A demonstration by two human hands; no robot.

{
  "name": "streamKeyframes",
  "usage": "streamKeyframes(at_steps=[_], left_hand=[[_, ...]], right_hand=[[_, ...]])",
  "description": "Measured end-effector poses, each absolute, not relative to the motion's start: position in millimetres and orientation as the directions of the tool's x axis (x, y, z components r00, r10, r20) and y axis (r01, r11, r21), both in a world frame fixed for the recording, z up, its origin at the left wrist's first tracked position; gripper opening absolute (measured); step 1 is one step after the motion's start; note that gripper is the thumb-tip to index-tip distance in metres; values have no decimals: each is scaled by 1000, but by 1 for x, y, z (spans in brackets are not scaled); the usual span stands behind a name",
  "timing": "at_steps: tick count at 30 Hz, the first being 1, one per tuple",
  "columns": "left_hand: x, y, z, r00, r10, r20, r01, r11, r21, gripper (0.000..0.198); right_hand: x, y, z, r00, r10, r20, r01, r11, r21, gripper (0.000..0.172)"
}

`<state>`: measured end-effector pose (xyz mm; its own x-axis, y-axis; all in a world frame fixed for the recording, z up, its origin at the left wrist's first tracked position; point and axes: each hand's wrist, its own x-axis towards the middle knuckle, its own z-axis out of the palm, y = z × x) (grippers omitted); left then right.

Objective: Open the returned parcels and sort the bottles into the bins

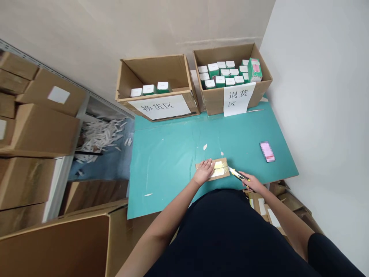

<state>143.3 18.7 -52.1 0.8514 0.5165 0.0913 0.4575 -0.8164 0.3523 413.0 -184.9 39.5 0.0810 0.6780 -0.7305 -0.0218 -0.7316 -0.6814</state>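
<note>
The parcel (212,169), a flat cardboard packet with yellow tape across its face, lies near the front edge of the green mat (173,154), at about 6 o'clock on it. Its long axis runs side to side, tilted slightly up at the right end. The left hand (203,172) rests flat on the parcel's left end, its fingers (208,163) open and lightly parted, gripping nothing. The right hand (247,181) is closed around the yellow-and-black handle of a utility knife (238,174). The knife's long axis slants across the parcel's right side, with the blade pointing toward 10 o'clock; whether its tip touches the parcel, I cannot tell. A pink item (267,151), blurred out, lies on the mat at 3 o'clock. Two open cardboard boxes stand at the mat's far edge. The left box (152,73), at 11 o'clock, holds three small white-topped green cartons (155,88) in a row. The right box (230,65), at 1 o'clock, is packed with similar cartons, and a pink-and-green carton (255,70) leans at its right end. Each box has a paper sign (159,107) with Chinese characters on its front. Stacked cartons (37,127) and a heap of white strips (99,134) lie at 9 o'clock.
</note>
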Motion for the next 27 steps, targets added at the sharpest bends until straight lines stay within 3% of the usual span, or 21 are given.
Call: streamKeyframes(at_steps=[9, 20, 27], left_hand=[[141, 19, -51, 871, 480, 99, 440, -855, 273, 39], [144, 19, -46, 837, 545, 38, 458, -738, 496, 38], [143, 20, -45, 847, 530, 54, 437, -750, 497, 39]], right_hand=[[389, -208, 29, 132, 648, -750, -87, -746, -660, 83], [388, -225, 28, 136, 669, -731, -66, -730, -680, 84], [397, -231, 38, 175, 693, -699, -49, -703, -710, 83]])
